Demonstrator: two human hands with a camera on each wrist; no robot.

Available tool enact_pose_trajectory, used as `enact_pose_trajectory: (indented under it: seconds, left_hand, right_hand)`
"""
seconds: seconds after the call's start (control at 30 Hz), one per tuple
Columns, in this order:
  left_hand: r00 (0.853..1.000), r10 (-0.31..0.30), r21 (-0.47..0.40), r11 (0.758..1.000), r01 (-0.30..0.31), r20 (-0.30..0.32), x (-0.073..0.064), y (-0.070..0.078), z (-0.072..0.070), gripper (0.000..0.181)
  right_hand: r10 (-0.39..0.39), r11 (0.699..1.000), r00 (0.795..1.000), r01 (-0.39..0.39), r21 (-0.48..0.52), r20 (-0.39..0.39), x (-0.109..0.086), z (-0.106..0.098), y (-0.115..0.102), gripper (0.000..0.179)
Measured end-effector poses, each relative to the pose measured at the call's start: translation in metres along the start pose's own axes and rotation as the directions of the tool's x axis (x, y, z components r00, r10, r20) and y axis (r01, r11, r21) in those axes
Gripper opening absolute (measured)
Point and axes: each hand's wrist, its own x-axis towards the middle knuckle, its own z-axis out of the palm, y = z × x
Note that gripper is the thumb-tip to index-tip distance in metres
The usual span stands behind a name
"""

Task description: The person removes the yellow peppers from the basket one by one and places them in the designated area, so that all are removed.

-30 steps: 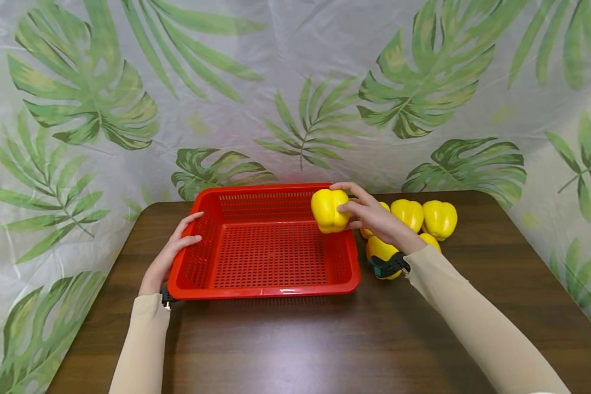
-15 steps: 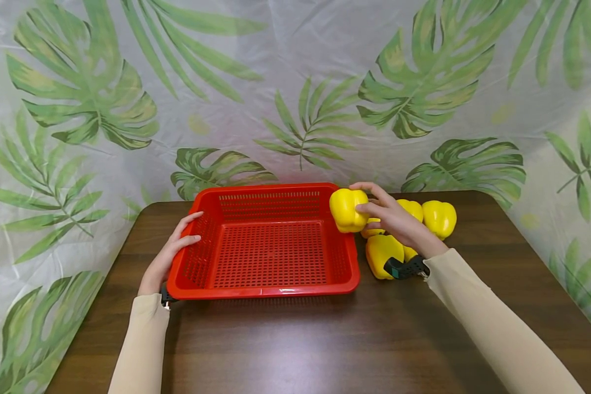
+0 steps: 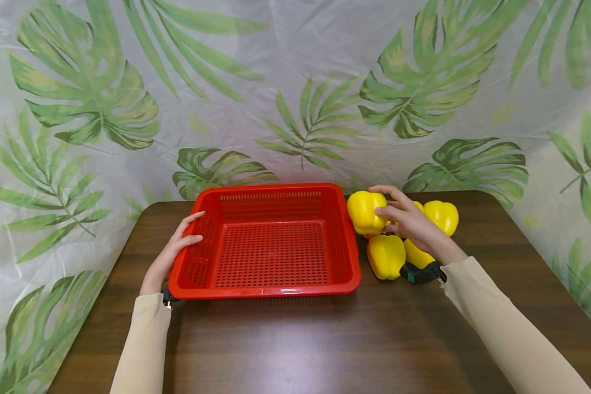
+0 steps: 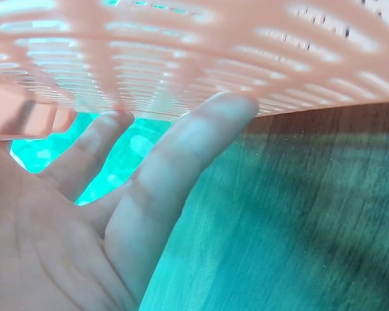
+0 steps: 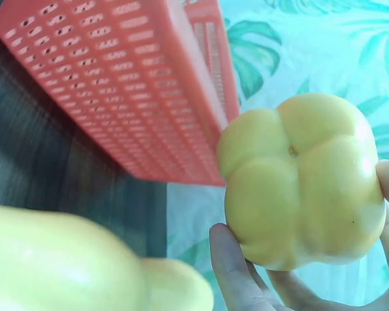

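Note:
A red plastic basket [image 3: 271, 254] with slotted walls stands on the table, nothing inside it. My left hand [image 3: 169, 257] grips its left rim; in the left wrist view, fingers [image 4: 162, 168] press against the outer wall. Just beyond the basket's right rim, my right hand [image 3: 416, 221] holds a yellow bell pepper [image 3: 366, 212] between thumb and fingers. Its lobed bottom faces the camera in the right wrist view, with the basket wall [image 5: 129, 84] beside it. Several more yellow bell peppers lie around and under this hand, one of them [image 3: 386, 257] close to the basket's right side; some are partly hidden.
The brown wooden table [image 3: 295, 345] extends in front of the basket and to both sides. A pale cloth with green leaf prints [image 3: 305, 109] hangs behind the table's back edge. Another yellow pepper [image 3: 441, 216] lies farthest right in the group.
My right hand has moved right with the held bell pepper, from over the basket's right end to just outside its rim, above the other peppers. The left hand and basket have not moved.

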Motion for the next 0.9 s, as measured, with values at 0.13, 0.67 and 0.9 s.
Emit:
enact_pose_trajectory:
  seconds: [0.13,0.67,0.9]
  left_hand:
    - [1.0,0.003,-0.001,1.0,-0.003,-0.004,0.001,0.0,0.0,0.056]
    - [1.0,0.001,-0.015,1.0,-0.001,0.003,0.001,0.001,0.0,0.056]
    - [1.0,0.009,-0.012,1.0,-0.009,0.006,0.001,0.0,0.0,0.056]
  right_hand:
    - [-0.004,1.0,1.0,0.004,-0.012,-0.018,-0.007,-0.008,0.007,0.043]
    - [-0.016,1.0,0.998,0.016,-0.006,-0.058,-0.034,-0.047,0.023,0.041]
    - [-0.055,0.998,0.996,0.055,-0.006,-0.072,-0.043,-0.06,0.028,0.04]
